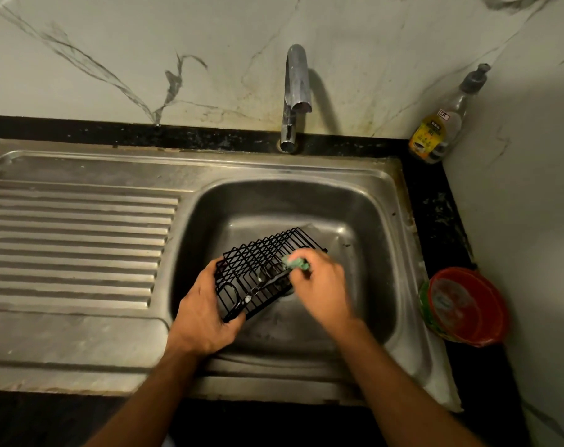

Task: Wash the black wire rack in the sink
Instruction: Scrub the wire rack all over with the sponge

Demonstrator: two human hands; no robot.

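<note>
A black wire rack [267, 253] is held tilted over the steel sink basin [364, 214]. My left hand [206, 314] grips its near left end, thumb across the wires. My right hand [319, 285] holds a green scrub pad [295, 263] pressed against the rack's right side; that hand is motion-blurred. Small white soap spots sit on the rack's wires.
The tap [295, 95] stands behind the basin with no water running. A ribbed drainboard [74, 240] lies to the left. A pump bottle [441, 124] stands in the back right corner, and a red tub [467, 304] sits on the black counter to the right.
</note>
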